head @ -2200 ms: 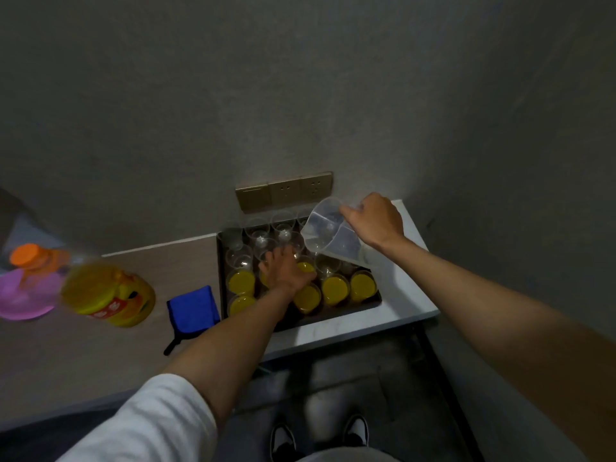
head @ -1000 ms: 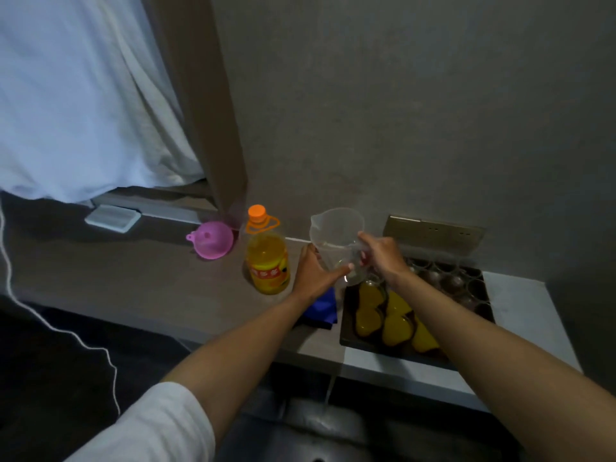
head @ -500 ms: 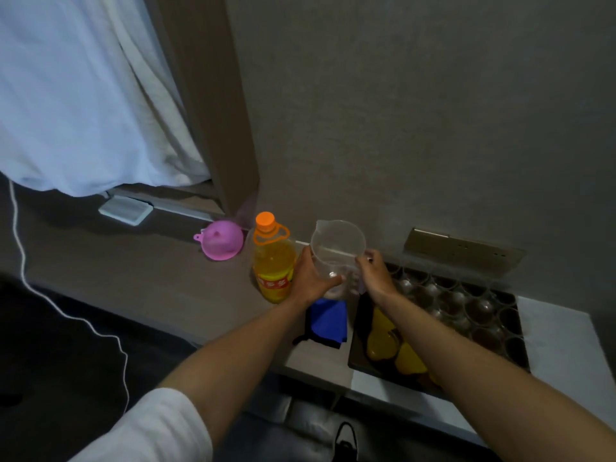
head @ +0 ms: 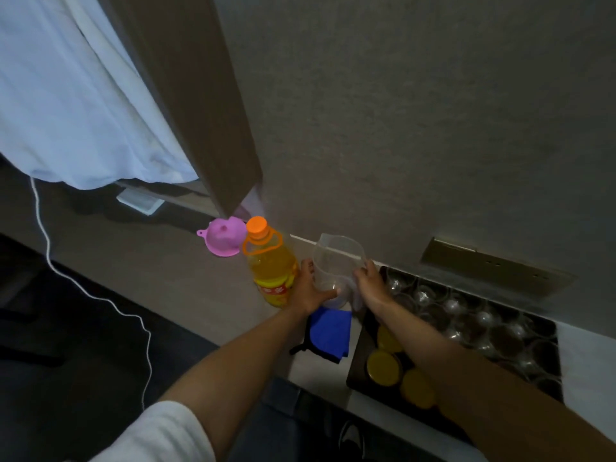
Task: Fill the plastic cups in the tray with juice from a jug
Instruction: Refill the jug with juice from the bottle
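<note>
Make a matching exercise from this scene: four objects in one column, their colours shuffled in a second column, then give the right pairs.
Objects:
1. funnel
2. bottle cap
3. cloth
4. jug

Colours:
A. blue
B. clear
C. pink
D. orange

Pairs: 1-C, 2-D, 3-A, 4-B

We see a dim room with a grey textured wall (head: 416,111), a brown wooden panel (head: 200,105) beside a pale blue curtain (head: 73,105), a brass socket plate (head: 496,266), and a white cable (head: 100,300) trailing over the dark floor.
</note>
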`<state>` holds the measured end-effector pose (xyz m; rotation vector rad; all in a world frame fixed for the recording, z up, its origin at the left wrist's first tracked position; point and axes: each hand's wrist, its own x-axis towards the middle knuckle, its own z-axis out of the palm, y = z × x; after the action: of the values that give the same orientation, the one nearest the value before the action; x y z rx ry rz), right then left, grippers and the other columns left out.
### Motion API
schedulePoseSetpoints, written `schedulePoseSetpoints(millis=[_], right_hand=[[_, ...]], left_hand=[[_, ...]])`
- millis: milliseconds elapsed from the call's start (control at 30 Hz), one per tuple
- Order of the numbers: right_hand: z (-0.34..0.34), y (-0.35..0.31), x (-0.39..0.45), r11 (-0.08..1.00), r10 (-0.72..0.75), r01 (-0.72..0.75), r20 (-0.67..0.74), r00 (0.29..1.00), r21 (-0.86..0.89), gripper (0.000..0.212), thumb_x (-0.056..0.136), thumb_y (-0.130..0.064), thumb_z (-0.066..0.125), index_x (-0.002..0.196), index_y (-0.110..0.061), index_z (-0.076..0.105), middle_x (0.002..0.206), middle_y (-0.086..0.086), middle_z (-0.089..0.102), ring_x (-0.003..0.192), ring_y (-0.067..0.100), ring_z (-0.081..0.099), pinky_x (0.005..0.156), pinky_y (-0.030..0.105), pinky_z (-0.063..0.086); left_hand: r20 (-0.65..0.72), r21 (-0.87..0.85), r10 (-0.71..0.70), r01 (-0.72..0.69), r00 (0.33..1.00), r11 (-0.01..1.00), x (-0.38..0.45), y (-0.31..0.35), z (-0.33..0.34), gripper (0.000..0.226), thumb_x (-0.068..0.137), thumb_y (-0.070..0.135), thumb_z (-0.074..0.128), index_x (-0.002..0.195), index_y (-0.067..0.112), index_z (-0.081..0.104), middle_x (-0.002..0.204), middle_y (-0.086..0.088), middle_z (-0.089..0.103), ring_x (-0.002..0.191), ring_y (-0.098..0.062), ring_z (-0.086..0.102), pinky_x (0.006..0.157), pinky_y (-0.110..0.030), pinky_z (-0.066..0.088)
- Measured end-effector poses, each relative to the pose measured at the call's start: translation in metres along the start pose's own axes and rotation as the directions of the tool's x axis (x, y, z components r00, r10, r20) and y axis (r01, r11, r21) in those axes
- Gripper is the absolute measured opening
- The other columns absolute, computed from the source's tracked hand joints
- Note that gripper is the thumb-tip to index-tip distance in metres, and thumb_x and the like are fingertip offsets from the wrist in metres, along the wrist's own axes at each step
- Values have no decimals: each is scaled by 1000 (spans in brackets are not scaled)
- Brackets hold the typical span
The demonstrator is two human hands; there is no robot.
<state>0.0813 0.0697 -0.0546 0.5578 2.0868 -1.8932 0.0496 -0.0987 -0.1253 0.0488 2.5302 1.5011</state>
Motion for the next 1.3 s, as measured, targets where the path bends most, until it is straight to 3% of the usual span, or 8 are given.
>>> schedulePoseSetpoints(millis=[233,400,567,633,767,867,967,1300], right_hand=[[3,13,10,999,-5,5,5,1000,-34,52,104,-12,47,152,-27,32,130,5,60,112,26,62,81,29,51],[1,17,12,1000,-23,23,39,999,-5,55,102,-14,53,151,-29,32,138,0,57,121,20,57,104,41,50],[-1,18,14,998,-60,61,7,998,-34,54,101,-16,58,150,-23,36,135,1,57,126,23,57,89,27,50],[1,16,10,985,-135,128,-53,989,-112,57,99,-20,63,149,-22,36,140,6,54,127,24,55,85,24,50],[4,9,6,839,-324,256,-62,944,-480,81,96,-44,62,161,-27,17,164,6,29,149,29,32,118,56,34],[13,-5,5,728,-375,309,21,927,-613,79,99,-35,59,163,-25,13,171,1,12,158,21,5,127,52,7],[26,-19,2,697,-406,350,58,912,-625,75,98,-25,59,161,-29,19,171,-4,11,158,15,-3,128,48,-1],[78,-65,12,899,-398,383,-33,917,-211,39,97,0,55,133,-13,62,134,8,65,125,25,60,105,35,44]], left_hand=[[-33,-14,-15,15,999,1000,-4,-5,13,94,68,29,92,143,25,35,142,1,53,132,-13,52,108,-26,44],[-37,16,-21,22,999,1000,-2,-5,18,95,71,18,91,146,22,33,143,-1,51,132,-13,49,92,2,35],[-60,7,-4,5,998,1000,-4,-4,16,99,63,33,92,144,31,36,142,4,53,133,-15,51,111,-40,46],[-59,29,8,-7,998,1000,-13,9,12,89,66,24,90,139,36,40,137,4,56,129,-11,54,108,-37,48],[-88,60,39,-34,995,998,-16,22,6,60,73,13,81,118,39,50,114,5,62,109,-14,63,95,-37,55],[-108,102,38,-27,993,994,-7,19,3,54,77,37,73,126,23,56,122,3,64,111,-14,63,98,-45,54],[-155,116,84,-66,984,991,-27,66,-11,73,89,28,71,149,6,35,142,-1,51,127,-15,51,113,-35,40],[-152,241,382,-340,912,909,-30,114,-78,64,75,9,42,138,3,51,137,-14,56,128,-26,53,112,-37,41]])
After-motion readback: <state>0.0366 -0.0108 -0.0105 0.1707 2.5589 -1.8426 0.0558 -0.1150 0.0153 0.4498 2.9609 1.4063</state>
